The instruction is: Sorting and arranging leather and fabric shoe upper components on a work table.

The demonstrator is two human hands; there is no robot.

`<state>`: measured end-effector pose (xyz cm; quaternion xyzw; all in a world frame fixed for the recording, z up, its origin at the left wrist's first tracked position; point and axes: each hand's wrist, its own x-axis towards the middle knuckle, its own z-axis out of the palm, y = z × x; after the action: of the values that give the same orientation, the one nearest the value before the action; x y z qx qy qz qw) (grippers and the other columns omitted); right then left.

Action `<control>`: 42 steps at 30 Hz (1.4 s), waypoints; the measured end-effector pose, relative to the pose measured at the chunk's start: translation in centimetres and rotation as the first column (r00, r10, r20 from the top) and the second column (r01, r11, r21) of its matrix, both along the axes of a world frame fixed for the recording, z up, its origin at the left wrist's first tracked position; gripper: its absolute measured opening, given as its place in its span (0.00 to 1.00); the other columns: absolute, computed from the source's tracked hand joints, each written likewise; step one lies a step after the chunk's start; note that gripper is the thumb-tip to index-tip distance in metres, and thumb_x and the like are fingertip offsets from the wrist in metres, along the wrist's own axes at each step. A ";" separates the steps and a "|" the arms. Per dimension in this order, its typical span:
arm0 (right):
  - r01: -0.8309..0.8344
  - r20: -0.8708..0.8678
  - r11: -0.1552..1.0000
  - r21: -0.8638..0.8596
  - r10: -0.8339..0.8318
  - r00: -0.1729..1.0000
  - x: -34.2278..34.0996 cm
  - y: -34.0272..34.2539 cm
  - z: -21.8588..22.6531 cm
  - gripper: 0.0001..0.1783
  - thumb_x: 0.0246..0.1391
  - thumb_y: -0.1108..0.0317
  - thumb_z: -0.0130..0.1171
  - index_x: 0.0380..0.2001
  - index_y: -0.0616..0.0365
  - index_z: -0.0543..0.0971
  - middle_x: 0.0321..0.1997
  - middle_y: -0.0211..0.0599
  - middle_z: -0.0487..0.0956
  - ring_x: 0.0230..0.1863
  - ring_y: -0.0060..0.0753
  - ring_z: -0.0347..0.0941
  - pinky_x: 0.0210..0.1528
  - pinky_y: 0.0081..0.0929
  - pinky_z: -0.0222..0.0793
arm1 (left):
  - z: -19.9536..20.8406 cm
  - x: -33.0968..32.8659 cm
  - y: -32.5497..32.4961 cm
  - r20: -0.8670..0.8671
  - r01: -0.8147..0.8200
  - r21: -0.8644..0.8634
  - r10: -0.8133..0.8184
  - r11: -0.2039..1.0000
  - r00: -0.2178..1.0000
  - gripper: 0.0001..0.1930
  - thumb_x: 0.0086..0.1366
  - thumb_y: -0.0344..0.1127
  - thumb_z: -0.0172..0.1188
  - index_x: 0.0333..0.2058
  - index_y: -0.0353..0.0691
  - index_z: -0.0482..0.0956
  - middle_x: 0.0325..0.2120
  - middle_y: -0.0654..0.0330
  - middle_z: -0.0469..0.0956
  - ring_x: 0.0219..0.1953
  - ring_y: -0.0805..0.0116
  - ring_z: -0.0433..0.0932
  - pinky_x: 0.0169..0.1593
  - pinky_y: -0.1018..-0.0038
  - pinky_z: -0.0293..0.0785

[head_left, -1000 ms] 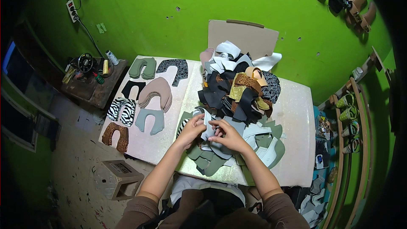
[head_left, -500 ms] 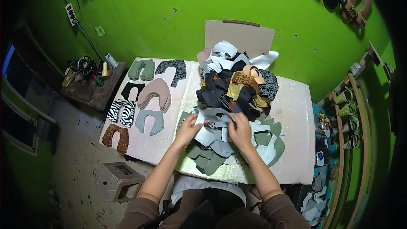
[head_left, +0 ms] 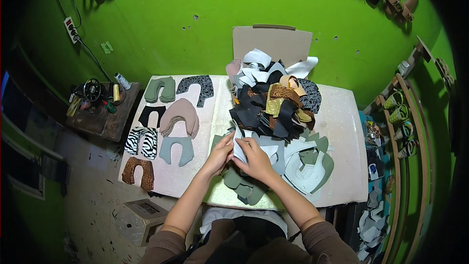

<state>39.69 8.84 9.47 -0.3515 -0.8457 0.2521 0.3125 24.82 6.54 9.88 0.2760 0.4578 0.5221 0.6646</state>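
Observation:
Both hands meet over the pile of loose cut pieces near the table's front. My left hand [head_left: 219,156] is closed on one side of a pale white-grey cut piece [head_left: 238,133]; its lower part is hidden by the fingers. On the other side of that piece, my right hand [head_left: 255,159] grips it, fingertips close to the left ones. Beneath and around them lie green cut pieces [head_left: 243,186] and grey-blue ones [head_left: 277,150]. White curved pieces [head_left: 293,170] rest to the right of my right hand.
Sorted U-shaped pieces lie at left: a green stack [head_left: 160,89], a pink stack [head_left: 180,117], grey-blue ones [head_left: 177,150], zebra-print ones [head_left: 141,142] and leopard-print ones [head_left: 138,172]. Beyond my hands rises a mixed scrap heap [head_left: 273,98]. A sewing machine table [head_left: 95,122] stands far left.
My right hand has moved left to join the left hand. A grey curved piece held between them no longer shows there; a pale piece is now gripped. The view has shifted slightly.

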 end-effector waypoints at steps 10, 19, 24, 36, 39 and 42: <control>-0.213 -0.125 0.922 -0.324 0.182 0.975 -7.9 1.0 -0.3 0.15 0.48 0.76 0.48 0.41 0.60 0.73 0.38 0.45 0.73 0.40 0.44 0.71 0.43 0.29 0.66 | -2.9 -12.7 -1.9 -0.719 0.219 0.275 0.049 0.936 0.693 0.36 0.51 0.39 0.65 0.57 0.39 0.58 0.57 0.52 0.56 0.59 0.60 0.57 0.58 0.65 0.58; -0.360 -0.394 0.586 -0.726 0.076 0.916 -15.4 -0.2 -2.9 0.14 0.58 0.71 0.45 0.46 0.62 0.72 0.35 0.34 0.77 0.38 0.21 0.70 0.43 0.20 0.64 | -4.9 -23.5 -3.4 -0.334 0.597 0.085 -0.541 0.798 0.771 0.20 0.61 0.32 0.55 0.51 0.35 0.65 0.39 0.59 0.76 0.43 0.73 0.73 0.50 0.74 0.66; -0.249 -0.345 0.278 -0.928 -0.386 0.856 -17.8 -2.5 -6.1 0.14 0.57 0.73 0.44 0.46 0.64 0.70 0.37 0.35 0.77 0.37 0.21 0.72 0.42 0.18 0.66 | -8.0 -25.8 -6.0 0.049 0.290 -0.112 -0.286 0.951 0.957 0.20 0.62 0.29 0.51 0.53 0.32 0.61 0.41 0.55 0.74 0.44 0.72 0.73 0.47 0.76 0.68; -0.032 -0.156 0.260 -0.965 -0.471 0.868 -21.5 -1.8 -10.3 0.17 0.54 0.73 0.49 0.48 0.66 0.69 0.40 0.40 0.75 0.40 0.26 0.70 0.43 0.21 0.65 | -13.2 -27.3 -5.3 -0.411 -0.059 -0.050 0.033 0.997 0.911 0.23 0.59 0.23 0.50 0.53 0.34 0.61 0.45 0.50 0.69 0.47 0.66 0.69 0.49 0.75 0.65; 0.118 -0.111 0.452 -0.884 -0.448 0.887 -22.3 -0.4 -11.1 0.17 0.52 0.75 0.49 0.47 0.66 0.69 0.39 0.38 0.75 0.39 0.26 0.70 0.44 0.20 0.64 | -13.4 -27.2 -4.0 -0.625 -0.043 0.062 0.072 0.997 0.778 0.23 0.56 0.20 0.49 0.52 0.34 0.62 0.46 0.46 0.68 0.49 0.59 0.69 0.52 0.70 0.64; 0.233 -0.026 0.541 -0.808 -0.428 0.904 -22.9 0.3 -10.2 0.18 0.50 0.78 0.50 0.47 0.66 0.69 0.39 0.38 0.74 0.40 0.26 0.69 0.46 0.19 0.63 | -12.8 -27.1 -3.2 -0.772 0.002 0.012 0.008 1.000 0.635 0.24 0.54 0.18 0.48 0.52 0.34 0.62 0.47 0.45 0.68 0.51 0.57 0.68 0.52 0.70 0.64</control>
<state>16.74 9.12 -0.70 -0.5762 -0.5242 0.5712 0.2588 -2.25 3.32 -2.97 0.4756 0.6953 0.3580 0.4028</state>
